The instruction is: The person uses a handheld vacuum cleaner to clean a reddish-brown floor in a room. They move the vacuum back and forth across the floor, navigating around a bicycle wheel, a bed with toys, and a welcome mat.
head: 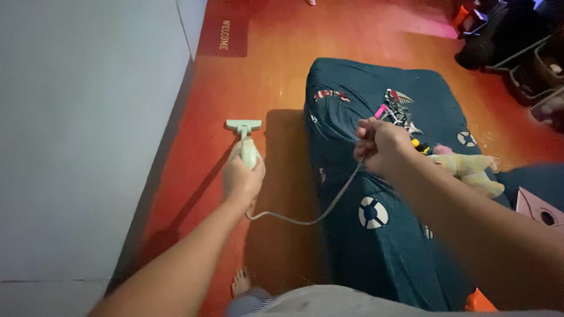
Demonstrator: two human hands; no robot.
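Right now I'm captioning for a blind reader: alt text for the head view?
Left hand pushes a pale green handheld vacuum along an orange floor; right hand lifts its grey cord over a dark blue mattress.

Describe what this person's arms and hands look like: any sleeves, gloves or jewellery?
Both arms are bare from the bottom of the picture to the fingers: no sleeves show. The left hand and the right hand wear no gloves, and no rings, watch or bracelet can be seen. The dim, slightly blurred picture hides finer details such as the nails.
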